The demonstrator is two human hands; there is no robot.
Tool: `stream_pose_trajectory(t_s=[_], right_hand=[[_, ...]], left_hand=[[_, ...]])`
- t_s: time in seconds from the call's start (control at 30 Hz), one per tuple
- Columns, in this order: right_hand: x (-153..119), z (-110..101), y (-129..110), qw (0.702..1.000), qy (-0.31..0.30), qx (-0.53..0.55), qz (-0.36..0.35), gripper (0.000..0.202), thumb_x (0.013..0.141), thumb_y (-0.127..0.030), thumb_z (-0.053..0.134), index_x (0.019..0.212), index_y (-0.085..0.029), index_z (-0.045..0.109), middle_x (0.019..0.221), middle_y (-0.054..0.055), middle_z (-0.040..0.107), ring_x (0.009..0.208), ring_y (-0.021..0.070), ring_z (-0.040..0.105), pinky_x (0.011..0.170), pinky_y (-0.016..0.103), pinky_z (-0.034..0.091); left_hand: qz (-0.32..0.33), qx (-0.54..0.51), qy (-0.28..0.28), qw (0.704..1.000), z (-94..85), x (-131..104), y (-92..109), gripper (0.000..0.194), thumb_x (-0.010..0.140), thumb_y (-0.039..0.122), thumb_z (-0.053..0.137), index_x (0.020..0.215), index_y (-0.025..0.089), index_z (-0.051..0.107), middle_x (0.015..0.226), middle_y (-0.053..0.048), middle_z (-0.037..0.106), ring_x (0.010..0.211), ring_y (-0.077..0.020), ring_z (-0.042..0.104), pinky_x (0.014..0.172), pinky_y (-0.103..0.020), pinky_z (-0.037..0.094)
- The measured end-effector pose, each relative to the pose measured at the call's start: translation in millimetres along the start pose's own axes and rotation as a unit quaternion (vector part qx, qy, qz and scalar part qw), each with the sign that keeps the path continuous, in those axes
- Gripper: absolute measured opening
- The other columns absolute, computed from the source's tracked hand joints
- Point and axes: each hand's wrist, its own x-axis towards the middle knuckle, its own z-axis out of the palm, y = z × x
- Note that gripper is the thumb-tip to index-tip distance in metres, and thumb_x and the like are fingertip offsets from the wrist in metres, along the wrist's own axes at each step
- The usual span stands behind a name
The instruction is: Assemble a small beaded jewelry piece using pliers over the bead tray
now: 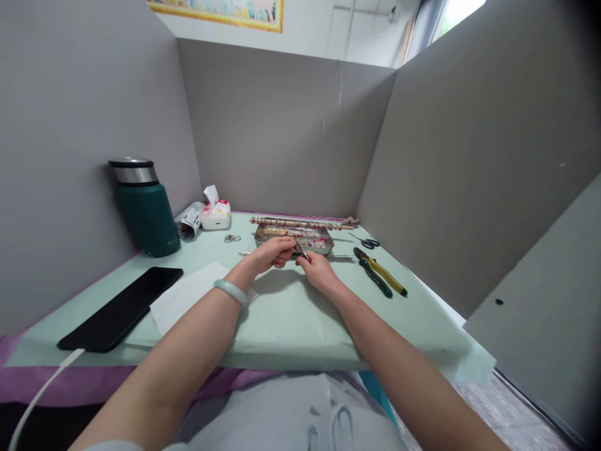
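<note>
My right hand (317, 269) is closed round a small slim metal tool (303, 250), probably tweezers or pliers, whose tip points up and left toward my other hand. My left hand (275, 252), with a pale green bangle (230, 292) on the wrist, is pinched close to that tip; what it holds is too small to name. Both hands are over the near edge of a metal tray (323, 252) of red and gold beads. Across the tray's far side lies a rod wrapped in beads (300, 223).
Yellow-green pliers (382, 273) and black scissors (369, 243) lie at the right. On the left are a black phone (123, 307) with a cable, white paper (188, 295), a green bottle (148, 213) and a tissue pack (216, 215). Grey partitions (286, 131) enclose the table.
</note>
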Motion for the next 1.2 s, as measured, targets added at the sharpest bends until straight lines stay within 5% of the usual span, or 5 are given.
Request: stream_pose_trajectory(t_s=[0.23,0.4,0.63,0.8,1.2], right_hand=[[-0.2,0.3,0.4,1.0,0.003,-0.022,0.006,0.023,0.078,-0.033,0.043,0.072,-0.018,0.06,0.063,-0.001,0.055,0.059,0.0133,0.046,0.056,0.024,0.028],[-0.3,0.1,1.0,0.998,0.0,-0.054,0.011,0.023,0.079,-0.033,0.044,0.072,-0.018,0.06,0.064,0.001,0.058,0.06,0.0146,0.048,0.056,0.024,0.029],[1.7,0.4,2.1,0.996,-0.011,-0.086,0.018,0.025,0.08,-0.033,0.042,0.075,-0.017,0.061,0.07,0.004,0.062,0.065,0.0163,0.052,0.057,0.024,0.031],[1.0,-1.0,-0.8,0.996,-0.017,-0.082,0.025,0.024,0.08,-0.031,0.042,0.075,-0.017,0.061,0.069,0.004,0.062,0.064,0.0159,0.052,0.057,0.024,0.03],[0.8,3.0,-5.8,0.997,-0.004,0.042,0.062,0.019,0.077,-0.029,0.046,0.068,-0.017,0.058,0.06,0.0,0.053,0.055,0.0115,0.044,0.053,0.023,0.029]], left_hand=[[0.009,0.029,0.012,0.999,0.8,-0.9,1.0,0.02,0.082,0.034,0.053,0.076,0.016,0.05,0.051,0.009,0.02,0.04,-0.0034,0.017,0.038,-0.017,0.013],[0.019,0.133,0.075,0.988,3.9,0.1,3.3,0.015,0.08,0.03,0.052,0.075,0.016,0.052,0.05,0.008,0.027,0.041,-0.0051,0.024,0.039,-0.018,0.019],[0.149,0.419,0.134,0.886,-2.2,9.2,-3.2,0.022,0.08,0.027,0.047,0.074,0.015,0.064,0.072,-0.002,0.062,0.065,-0.0118,0.05,0.06,-0.023,0.036],[0.179,0.52,0.176,0.817,-4.0,10.9,-9.4,0.026,0.084,0.026,0.044,0.085,0.017,0.069,0.076,-0.004,0.067,0.064,-0.0133,0.052,0.061,-0.024,0.034],[0.185,0.586,0.25,0.748,11.2,7.4,-8.3,0.029,0.087,0.028,0.042,0.08,0.02,0.069,0.073,-0.006,0.068,0.063,-0.0156,0.056,0.059,-0.025,0.031]])
